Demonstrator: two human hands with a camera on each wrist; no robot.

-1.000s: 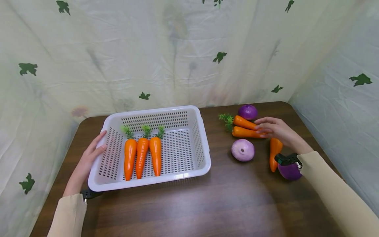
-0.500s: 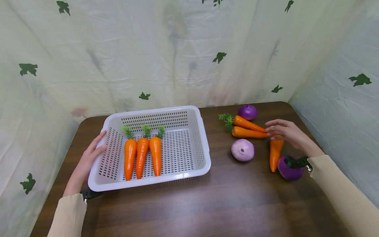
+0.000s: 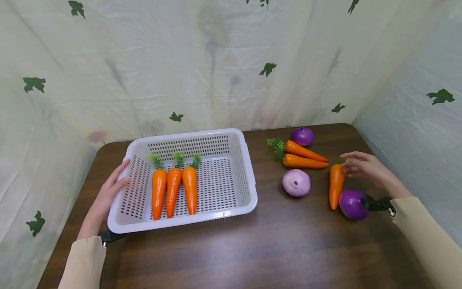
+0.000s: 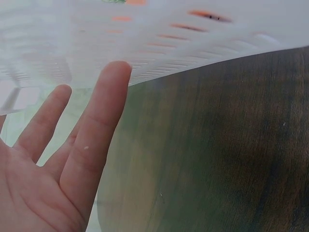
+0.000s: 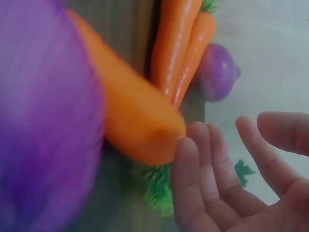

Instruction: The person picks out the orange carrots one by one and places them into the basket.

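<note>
My left hand [image 3: 104,196] rests with straight fingers against the left side of a white perforated basket [image 3: 182,223]. Inside the basket three carrots lie side by side, the middle carrot [image 3: 173,190] between the other two, green tops pointing away. My right hand [image 3: 371,170] hovers by the leafy end of a single carrot [image 3: 336,186], its fingers loosely bent and holding nothing. In the right wrist view the fingertips [image 5: 186,147] come right at that carrot's thick end. A purple onion [image 3: 353,204] sits beside this carrot, below my right wrist.
Two more carrots, the nearer carrot [image 3: 304,161] among them, lie further back to the left of my right hand. A pale onion [image 3: 296,183] sits in front of them and another purple onion [image 3: 302,136] behind. Fabric curtains [image 3: 223,80] border the brown table [image 3: 231,253].
My right hand has moved right and toward me, from over the two back carrots to the leafy end of the single carrot. My left hand and the basket have stayed put.
</note>
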